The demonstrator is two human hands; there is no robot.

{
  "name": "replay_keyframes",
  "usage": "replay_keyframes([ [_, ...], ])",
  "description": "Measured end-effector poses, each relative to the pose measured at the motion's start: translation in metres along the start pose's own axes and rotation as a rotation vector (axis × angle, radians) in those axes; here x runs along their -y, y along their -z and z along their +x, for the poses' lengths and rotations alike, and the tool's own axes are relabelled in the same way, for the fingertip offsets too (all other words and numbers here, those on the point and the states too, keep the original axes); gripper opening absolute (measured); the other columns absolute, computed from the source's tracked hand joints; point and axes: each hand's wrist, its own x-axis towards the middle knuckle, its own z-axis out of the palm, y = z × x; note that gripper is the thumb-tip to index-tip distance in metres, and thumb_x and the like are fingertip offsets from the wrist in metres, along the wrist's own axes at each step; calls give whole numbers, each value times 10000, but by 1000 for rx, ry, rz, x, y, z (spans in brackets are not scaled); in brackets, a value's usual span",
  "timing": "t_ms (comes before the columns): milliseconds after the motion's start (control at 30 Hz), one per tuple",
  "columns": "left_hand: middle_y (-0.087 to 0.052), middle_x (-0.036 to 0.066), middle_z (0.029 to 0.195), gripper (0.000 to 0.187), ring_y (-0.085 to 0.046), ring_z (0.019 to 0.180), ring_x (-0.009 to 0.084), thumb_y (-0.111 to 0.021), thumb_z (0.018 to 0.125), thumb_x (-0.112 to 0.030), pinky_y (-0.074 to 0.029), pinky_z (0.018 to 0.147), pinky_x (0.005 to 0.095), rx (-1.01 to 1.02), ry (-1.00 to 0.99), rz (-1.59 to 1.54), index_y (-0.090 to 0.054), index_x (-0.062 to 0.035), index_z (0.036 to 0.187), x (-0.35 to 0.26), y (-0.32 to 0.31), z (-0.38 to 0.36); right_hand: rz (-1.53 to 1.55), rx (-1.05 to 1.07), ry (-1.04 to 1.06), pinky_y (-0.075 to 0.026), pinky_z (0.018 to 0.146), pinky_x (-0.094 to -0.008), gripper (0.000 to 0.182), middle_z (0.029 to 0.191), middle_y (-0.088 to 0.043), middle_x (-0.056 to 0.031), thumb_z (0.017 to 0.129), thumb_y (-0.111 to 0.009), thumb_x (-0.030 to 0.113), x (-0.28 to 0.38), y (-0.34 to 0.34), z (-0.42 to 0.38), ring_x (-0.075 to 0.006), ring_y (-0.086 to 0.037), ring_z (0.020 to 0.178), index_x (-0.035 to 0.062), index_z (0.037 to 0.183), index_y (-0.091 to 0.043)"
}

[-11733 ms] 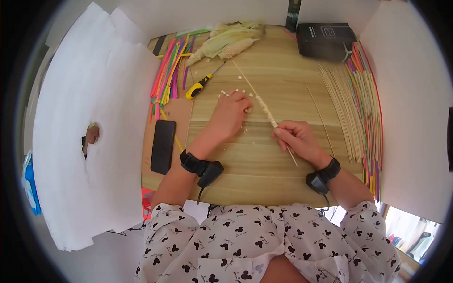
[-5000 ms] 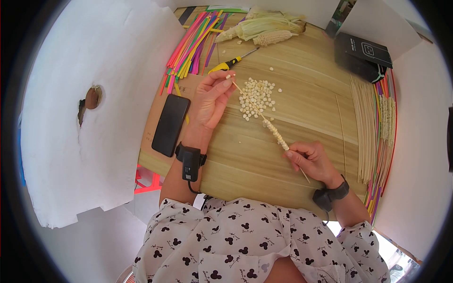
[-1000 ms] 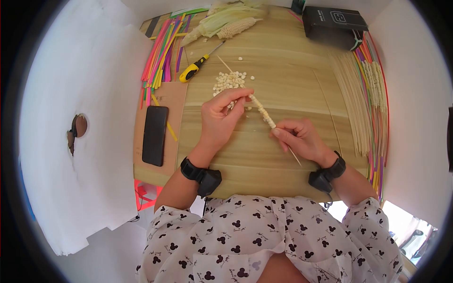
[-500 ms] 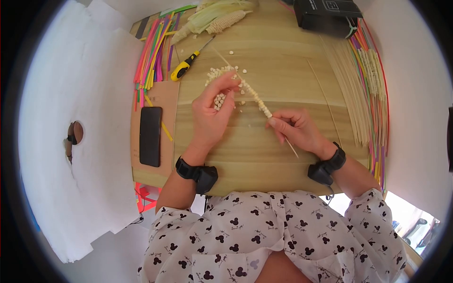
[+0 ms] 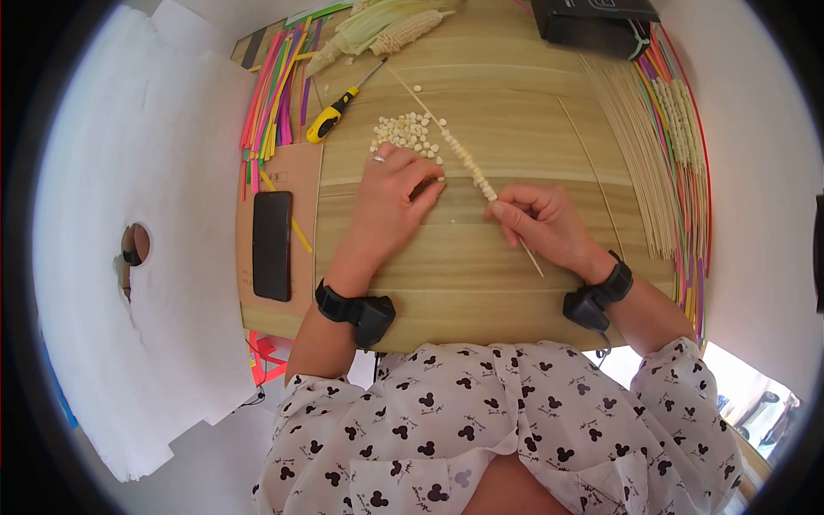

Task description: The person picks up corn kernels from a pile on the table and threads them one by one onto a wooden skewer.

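My right hand [image 5: 542,225] is closed on a thin wooden skewer [image 5: 410,92], near its lower end. Pale corn kernels are threaded along the skewer's middle in a row [image 5: 466,161]. The skewer slants up to the left above the table. My left hand [image 5: 396,193] is beside the near edge of a loose heap of corn kernels [image 5: 403,130]. Its thumb and index finger come together around what looks like a small kernel [image 5: 441,178]. The other fingers curl under and are partly hidden.
Left are a yellow-and-black screwdriver [image 5: 333,115], coloured strips [image 5: 276,86] and a black phone [image 5: 272,246]. Corn cobs [image 5: 410,33] lie at the back, a black box [image 5: 592,30] at back right. Bare skewers [image 5: 631,154] and kernel-threaded sticks [image 5: 684,129] line the right side.
My left hand has moved away from the skewer's upper part, down and left, to the kernel heap. My right hand still grips the skewer in nearly the same place.
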Motion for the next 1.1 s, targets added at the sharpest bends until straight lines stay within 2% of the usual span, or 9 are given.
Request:
replay_keyframes([
  [67, -613, 72, 781, 134, -551, 792, 223, -731, 759, -46, -444, 727, 340, -2, -22, 21, -684, -43, 885, 0, 1, 1, -24, 9, 0, -314, 488, -193, 207, 598, -515, 50, 986, -573, 178, 2, 0, 0, -3, -429, 538, 15, 868, -622],
  [167, -650, 49, 834, 105, -571, 780, 190, -712, 796, -44, -454, 741, 318, -80, 124, -129, -677, -39, 895, -2, 6, 0, -67, 20, -9, -308, 484, -195, 211, 593, -509, 54, 981, -574, 175, 7, 1, -1, 1, -421, 539, 15, 850, -614],
  [233, -675, 28, 885, 87, -601, 808, 143, -676, 853, -37, -463, 777, 267, -224, 406, -510, -668, -22, 937, 4, 9, -2, -38, 28, -13, -302, 480, -196, 212, 589, -506, 55, 979, -574, 171, 8, 0, -2, 3, -416, 538, 19, 835, -611],
  [267, -675, 28, 885, 87, -601, 808, 143, -676, 853, -37, -463, 777, 267, -238, 402, -497, -668, -22, 937, 8, 13, -2, -41, 39, 1, -302, 480, -196, 212, 589, -506, 55, 979, -574, 171, 7, 0, -2, 3, -416, 538, 19, 835, -611],
  [333, -674, 30, 929, 120, -614, 867, 116, -653, 892, -47, -474, 801, 242, -373, 569, -990, -655, -6, 1005, 18, 21, -2, -97, 72, 4, -296, 475, -197, 215, 589, -506, 57, 980, -572, 170, 5, 1, -2, 3, -408, 534, 25, 827, -613],
  [367, -674, 30, 929, 120, -614, 867, 116, -653, 892, -47, -474, 801, 242, -387, 563, -979, -655, -6, 1005, 24, 22, -2, -100, 84, 17, -296, 475, -197, 215, 589, -506, 57, 980, -572, 170, 5, 2, -2, 3, -408, 534, 25, 827, -613],
  [433, -665, 65, 953, 157, -631, 884, 147, -650, 892, -41, -485, 809, 258, -501, 520, -1294, -648, -6, 1045, 36, 24, -5, -138, 129, -2, -296, 472, -201, 214, 582, -502, 56, 979, -577, 167, 7, 2, -3, 0, -405, 530, 26, 822, -613],
  [633, -655, 90, 999, 181, -591, 864, 144, -617, 920, -69, -475, 854, 285, -507, 548, -1628, -628, -15, 1093, 55, 27, -10, -114, 179, 12, -313, 468, -212, 200, 571, -504, 43, 975, -592, 172, 4, 0, -5, -10, -421, 527, 24, 843, -624],
  [1100, -661, 113, 1046, 172, -591, 858, 129, -602, 940, -85, -485, 864, 286, -536, 538, -1642, -623, -26, 1101, 56, 28, -10, -163, 189, 7, -317, 460, -217, 208, 555, -507, 36, 979, -588, 193, 4, -1, -4, -17, -427, 510, 35, 848, -627],
])
